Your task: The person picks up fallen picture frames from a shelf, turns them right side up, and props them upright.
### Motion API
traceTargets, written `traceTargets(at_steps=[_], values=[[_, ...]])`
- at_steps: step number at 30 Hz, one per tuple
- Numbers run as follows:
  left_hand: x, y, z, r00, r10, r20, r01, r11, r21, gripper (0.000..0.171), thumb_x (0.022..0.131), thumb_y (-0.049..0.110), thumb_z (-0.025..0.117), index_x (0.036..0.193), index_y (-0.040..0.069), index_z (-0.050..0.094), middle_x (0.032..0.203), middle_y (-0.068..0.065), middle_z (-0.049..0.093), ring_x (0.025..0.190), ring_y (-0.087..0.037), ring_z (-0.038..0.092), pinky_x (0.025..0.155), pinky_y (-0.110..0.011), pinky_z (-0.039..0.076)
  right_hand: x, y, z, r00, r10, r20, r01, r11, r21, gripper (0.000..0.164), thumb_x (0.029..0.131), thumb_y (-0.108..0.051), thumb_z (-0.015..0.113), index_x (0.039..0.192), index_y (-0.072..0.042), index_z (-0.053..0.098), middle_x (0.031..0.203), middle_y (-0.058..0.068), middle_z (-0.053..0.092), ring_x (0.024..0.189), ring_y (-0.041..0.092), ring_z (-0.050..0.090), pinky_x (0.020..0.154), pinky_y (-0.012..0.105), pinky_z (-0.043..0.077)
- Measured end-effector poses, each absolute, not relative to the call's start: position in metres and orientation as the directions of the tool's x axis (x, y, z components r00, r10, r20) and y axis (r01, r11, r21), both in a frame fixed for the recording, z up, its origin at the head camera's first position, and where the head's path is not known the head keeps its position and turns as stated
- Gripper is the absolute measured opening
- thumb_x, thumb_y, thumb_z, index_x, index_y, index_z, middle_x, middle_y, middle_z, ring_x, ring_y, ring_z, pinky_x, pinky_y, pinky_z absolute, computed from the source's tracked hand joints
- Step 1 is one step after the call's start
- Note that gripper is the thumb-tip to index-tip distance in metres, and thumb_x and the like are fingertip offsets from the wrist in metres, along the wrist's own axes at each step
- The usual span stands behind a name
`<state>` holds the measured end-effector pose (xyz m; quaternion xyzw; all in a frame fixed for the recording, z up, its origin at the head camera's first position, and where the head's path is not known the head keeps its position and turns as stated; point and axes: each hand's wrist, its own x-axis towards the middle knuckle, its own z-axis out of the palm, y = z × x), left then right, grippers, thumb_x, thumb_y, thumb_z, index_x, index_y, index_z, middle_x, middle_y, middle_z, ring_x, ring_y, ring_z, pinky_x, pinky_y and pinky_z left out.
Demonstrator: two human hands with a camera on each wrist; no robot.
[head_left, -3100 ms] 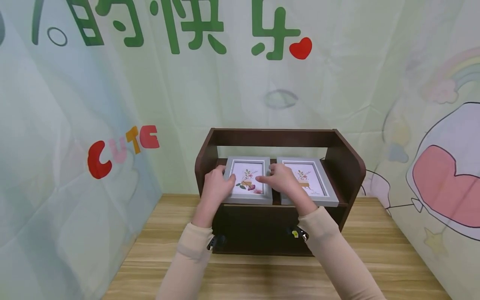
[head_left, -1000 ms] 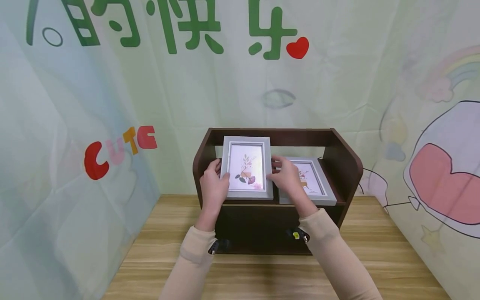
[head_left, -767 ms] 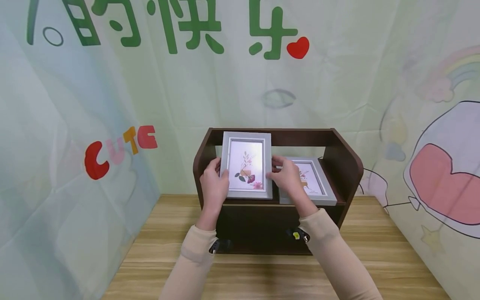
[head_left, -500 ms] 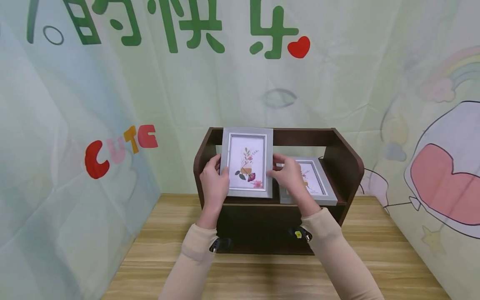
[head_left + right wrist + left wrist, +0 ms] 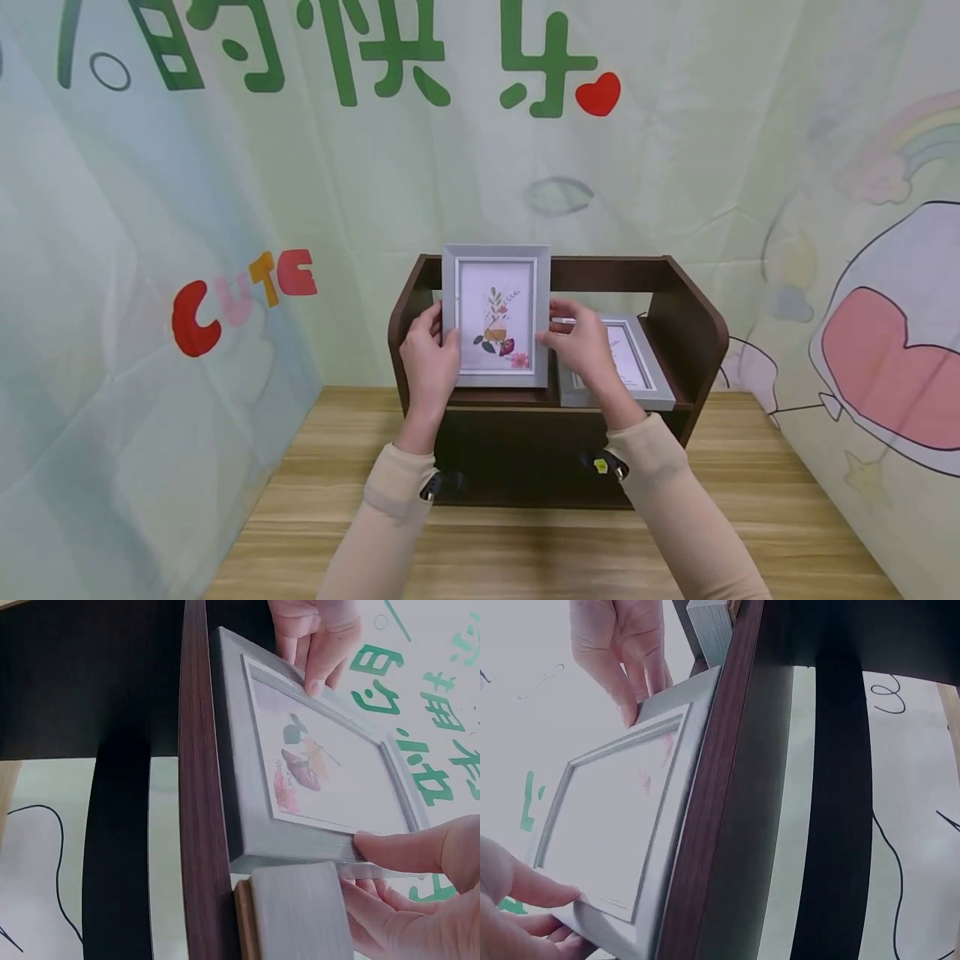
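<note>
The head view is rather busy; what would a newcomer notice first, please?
Probably the gray picture frame held between the left hand and right hand, at the left of the shelf. Next might come the second frame lying to its right and the large green characters above.

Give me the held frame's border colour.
The held frame is silvery grey, clearest in the head view.
</note>
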<state>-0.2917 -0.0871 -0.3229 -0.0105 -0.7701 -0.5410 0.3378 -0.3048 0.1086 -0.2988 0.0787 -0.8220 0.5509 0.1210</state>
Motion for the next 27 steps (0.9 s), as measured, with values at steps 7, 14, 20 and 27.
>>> traceTargets(at_steps=[7, 14, 20, 27], values=[[-0.2915, -0.0864, -0.3204, -0.766, -0.343, 0.544, 0.402, 0.405, 0.821, 0.04, 0.087, -0.001, 0.061, 0.126, -0.003, 0.057, 0.119, -0.02, 0.06, 0.108, -0.031, 0.062, 0.091, -0.038, 0.053, -0.305, 0.11, -0.2987, -0.95, 0.0, 0.313, -0.292, 0.355, -0.888, 0.052, 0.08, 0.002, 0.07, 0.129, 0.004, 0.052, 0.124, 0.023, 0.059, 0.11, 0.035, 0.061, 0.091, 0.041, 0.053], [-0.293, -0.086, -0.3212, -0.755, -0.336, 0.563, 0.432, 0.39, 0.813, 0.038, 0.087, -0.002, 0.062, 0.125, -0.003, 0.058, 0.116, -0.021, 0.06, 0.106, -0.031, 0.063, 0.09, -0.038, 0.053, -0.3052, 0.1091, -0.2993, -0.947, 0.009, 0.322, -0.303, 0.312, -0.9, 0.052, 0.079, 0.005, 0.07, 0.127, 0.005, 0.051, 0.124, 0.024, 0.058, 0.112, 0.036, 0.06, 0.091, 0.041, 0.053], [-0.2941, -0.0859, -0.3237, -0.748, -0.329, 0.576, 0.461, 0.366, 0.808, 0.038, 0.086, -0.004, 0.062, 0.124, -0.003, 0.057, 0.115, -0.02, 0.059, 0.107, -0.031, 0.063, 0.09, -0.039, 0.053, -0.3051, 0.1081, -0.3007, -0.943, 0.023, 0.333, -0.313, 0.286, -0.906, 0.052, 0.079, 0.008, 0.068, 0.127, 0.005, 0.05, 0.124, 0.024, 0.058, 0.113, 0.035, 0.059, 0.091, 0.04, 0.053], [-0.2944, -0.0856, -0.3274, -0.735, -0.326, 0.595, 0.48, 0.37, 0.796, 0.038, 0.086, -0.004, 0.063, 0.123, -0.003, 0.057, 0.113, -0.02, 0.059, 0.106, -0.031, 0.063, 0.089, -0.04, 0.054, -0.3068, 0.1083, -0.3038, -0.935, 0.026, 0.354, -0.335, 0.262, -0.905, 0.053, 0.078, 0.01, 0.068, 0.128, 0.004, 0.049, 0.124, 0.023, 0.057, 0.114, 0.034, 0.058, 0.092, 0.038, 0.052]])
